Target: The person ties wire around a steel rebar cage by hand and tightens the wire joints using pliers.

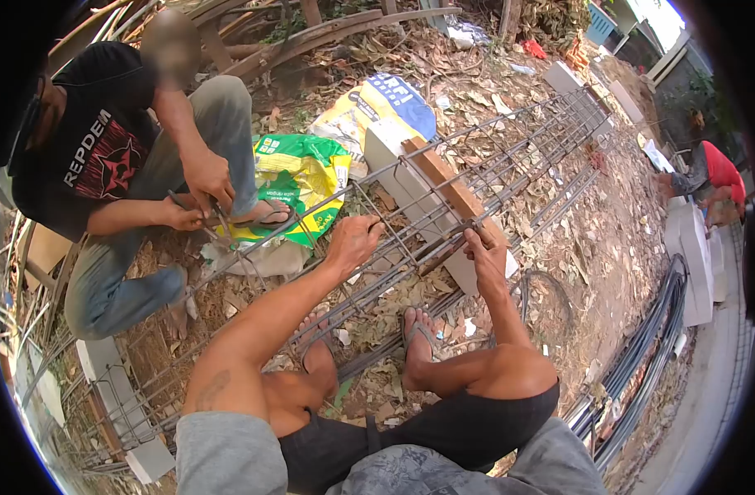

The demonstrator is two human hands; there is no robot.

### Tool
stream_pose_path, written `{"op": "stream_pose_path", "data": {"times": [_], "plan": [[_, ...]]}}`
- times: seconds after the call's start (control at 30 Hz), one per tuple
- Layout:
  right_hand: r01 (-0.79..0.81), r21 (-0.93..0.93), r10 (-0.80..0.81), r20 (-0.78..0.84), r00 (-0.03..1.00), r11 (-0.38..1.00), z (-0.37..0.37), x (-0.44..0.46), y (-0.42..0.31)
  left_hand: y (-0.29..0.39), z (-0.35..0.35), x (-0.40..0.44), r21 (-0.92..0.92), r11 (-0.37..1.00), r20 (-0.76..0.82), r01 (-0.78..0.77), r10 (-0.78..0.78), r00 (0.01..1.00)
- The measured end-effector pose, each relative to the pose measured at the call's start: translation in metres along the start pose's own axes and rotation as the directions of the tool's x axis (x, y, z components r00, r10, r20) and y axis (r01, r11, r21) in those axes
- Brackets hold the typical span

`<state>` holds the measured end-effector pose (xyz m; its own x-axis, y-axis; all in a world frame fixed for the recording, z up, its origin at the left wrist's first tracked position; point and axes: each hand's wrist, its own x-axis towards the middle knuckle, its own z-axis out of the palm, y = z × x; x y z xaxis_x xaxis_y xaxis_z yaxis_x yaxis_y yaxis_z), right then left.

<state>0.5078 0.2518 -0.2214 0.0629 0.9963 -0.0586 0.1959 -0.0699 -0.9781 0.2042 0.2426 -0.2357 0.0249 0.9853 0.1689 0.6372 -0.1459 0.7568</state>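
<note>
A long cage of thin steel rebar (pixel 509 148) with square stirrups runs diagonally across the view in front of me. My left hand (pixel 355 245) is closed at its near side, fingers pinched on a stirrup. Farther right, my right hand (pixel 485 256) is closed around a dark metal tool, whose tip meets the bars beside a wooden plank (pixel 456 186). The tool's exact kind is hard to make out. Under the cage, a pale concrete block (pixel 390 157) and the plank hold it off the ground.
At left a seated person (pixel 105 132) grips a tool at the cage. Green-yellow (pixel 299 177) and blue-white (pixel 394 107) sacks lie beyond. Another block (pixel 126 396) supports the near end. Black cables (pixel 653 330) lie at right, where a person in red (pixel 719 177) crouches by blocks (pixel 689 256).
</note>
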Motion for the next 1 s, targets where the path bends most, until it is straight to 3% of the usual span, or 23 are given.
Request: {"op": "stream_pose_path", "data": {"times": [0.17,0.3,0.33,0.47,0.5,0.57,0.6,0.67,0.73,0.83,0.9,0.97,1.0], "plan": [[0.017,-0.017,-0.017,-0.029,0.999,1.0,0.006,0.009,0.003,-0.009,0.008,-0.004,-0.043,0.998,-0.094,-0.034,0.03,0.995],[0.203,-0.116,-0.202,0.016,0.979,0.972,0.001,0.027,-0.026,-0.009,0.006,-0.002,-0.033,0.999,-0.108,-0.033,0.029,0.994],[0.167,-0.114,-0.169,-0.008,0.986,0.979,-0.006,0.031,-0.034,-0.009,0.006,-0.003,-0.03,0.998,-0.12,-0.046,0.042,0.992],[0.305,0.042,-0.299,-0.117,0.947,0.951,-0.046,0.028,-0.082,0.003,-0.002,-0.002,-0.04,0.999,-0.018,0.036,-0.036,0.999],[0.331,0.068,-0.318,-0.15,0.936,0.941,-0.055,0.022,-0.103,-0.002,-0.001,-0.003,-0.046,0.999,-0.061,0.025,-0.027,0.998],[0.455,0.082,-0.438,-0.164,0.884,0.887,-0.095,0.012,-0.144,-0.012,0.009,-0.003,-0.065,0.998,-0.115,-0.026,0.018,0.993],[0.528,0.085,-0.506,-0.191,0.841,0.845,-0.114,0.005,-0.171,-0.005,0.001,-0.003,-0.035,0.999,-0.043,0.02,-0.022,0.999],[0.601,0.046,-0.587,-0.165,0.793,0.798,-0.129,-0.017,-0.212,-0.016,0.009,-0.003,-0.055,0.998,-0.118,-0.036,0.029,0.993],[0.588,-0.077,-0.592,-0.043,0.805,0.805,-0.125,-0.055,-0.244,-0.022,0.009,0.002,-0.066,0.997,-0.022,-0.032,0.031,0.999],[0.72,0.061,-0.716,-0.072,0.694,0.692,-0.139,-0.061,-0.212,-0.027,0.014,0.011,-0.145,0.989,0.081,0.002,0.01,0.997],[0.638,0.039,-0.612,-0.243,0.753,0.769,-0.183,-0.09,-0.212,0.004,-0.003,0.003,-0.339,0.941,0.095,0.002,0.032,0.995],[0.436,0.284,-0.393,-0.198,0.898,0.854,-0.145,-0.066,-0.171,-0.005,-0.001,0.004,0.002,1.0,0.016,-0.027,0.027,1.0],[0.341,0.335,-0.307,-0.15,0.94,0.878,-0.135,-0.065,-0.183,-0.016,0.001,-0.002,0.02,1.0,-0.026,-0.007,0.008,1.0]]}}
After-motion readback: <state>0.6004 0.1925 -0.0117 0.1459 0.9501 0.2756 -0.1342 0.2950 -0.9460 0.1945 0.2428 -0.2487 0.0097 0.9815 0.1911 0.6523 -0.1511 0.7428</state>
